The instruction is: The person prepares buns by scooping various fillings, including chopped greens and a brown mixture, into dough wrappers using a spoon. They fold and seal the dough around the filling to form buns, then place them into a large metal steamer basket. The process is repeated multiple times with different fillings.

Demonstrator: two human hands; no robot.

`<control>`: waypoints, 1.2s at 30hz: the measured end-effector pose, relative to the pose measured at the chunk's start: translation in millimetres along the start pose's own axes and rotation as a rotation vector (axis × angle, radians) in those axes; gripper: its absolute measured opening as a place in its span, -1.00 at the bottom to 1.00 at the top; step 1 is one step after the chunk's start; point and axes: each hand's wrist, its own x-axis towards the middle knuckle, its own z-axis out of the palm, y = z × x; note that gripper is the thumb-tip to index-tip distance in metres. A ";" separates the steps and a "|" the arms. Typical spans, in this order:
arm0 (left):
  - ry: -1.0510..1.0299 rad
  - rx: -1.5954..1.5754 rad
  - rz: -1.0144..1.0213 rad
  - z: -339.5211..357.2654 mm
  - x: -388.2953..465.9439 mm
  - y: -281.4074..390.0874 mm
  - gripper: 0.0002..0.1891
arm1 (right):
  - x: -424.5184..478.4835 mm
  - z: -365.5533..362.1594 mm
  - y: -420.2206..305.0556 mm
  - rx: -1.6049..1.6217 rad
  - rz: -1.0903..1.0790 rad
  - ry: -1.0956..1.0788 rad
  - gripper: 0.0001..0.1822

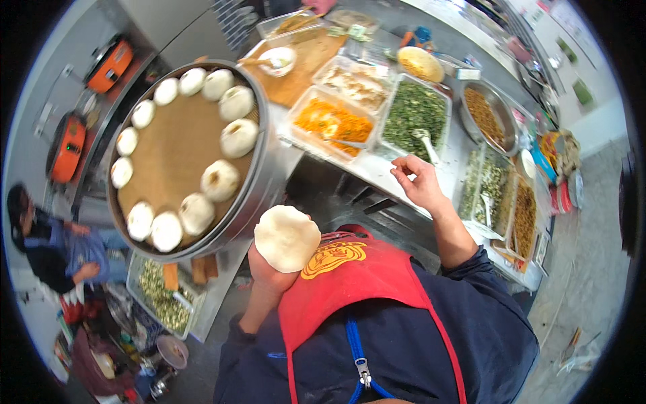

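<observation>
A flat round dough wrapper (286, 239) lies on my left hand (267, 272), which supports it from below near the steamer's lower right. My right hand (420, 183) hangs over the table's near edge, fingers curled and a gap showing inside them; nothing is seen in it. Just beyond it a white spoon (427, 146) rests in a plastic tub of chopped greens (411, 113). Left of that tub stands one of shredded orange filling (323, 118). In the large round steamer (260, 166), filled buns (220, 180) form a ring on a brown liner (171, 146).
Beyond the steamer are a wooden board (303, 55) and a white bowl (277, 61). A steel bowl of brown filling (488, 116) and more tubs (525, 217) stand at right. Another tub (189, 328) sits below the steamer. A person (65, 242) is at far left.
</observation>
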 end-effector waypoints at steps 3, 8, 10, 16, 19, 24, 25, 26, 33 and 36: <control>-0.025 0.003 -0.061 9.0 39.2 -17.4 -0.51 | -9.2 -23.2 28.9 -0.041 0.107 0.045 -0.82; 0.117 0.032 -0.149 36.5 86.6 -26.7 -0.57 | -22.1 -44.4 54.2 -0.044 0.238 0.078 -0.82; 0.133 0.184 -0.108 32.7 112.7 -30.3 -0.55 | -25.2 -45.9 61.1 -0.054 0.261 0.085 -0.82; 0.126 0.032 -0.282 58.1 169.6 -32.3 -0.53 | -20.0 -62.1 78.3 -0.075 0.392 0.131 -0.80; 0.025 -0.104 -0.371 34.7 199.7 -32.8 -0.52 | -3.4 -74.4 78.9 -0.127 0.418 0.085 -0.78; -0.094 -0.146 -0.373 32.9 233.4 -29.9 -0.47 | 16.8 -68.2 119.1 -0.226 0.504 0.069 -0.78; -0.092 -0.182 -0.355 34.8 238.0 -31.1 -0.47 | 23.0 -64.8 130.8 -0.272 0.498 0.065 -0.78; -0.070 -0.197 -0.313 39.3 239.1 -34.3 -0.49 | 28.8 -64.2 143.6 -0.264 0.500 0.013 -0.77; -0.025 -0.207 -0.178 52.5 249.7 -53.8 -0.50 | 38.9 -55.3 198.5 -0.221 0.524 -0.121 -0.76; -0.021 -0.198 -0.146 54.8 252.8 -73.2 -0.49 | 41.1 -59.2 205.9 -0.124 0.510 -0.145 -0.77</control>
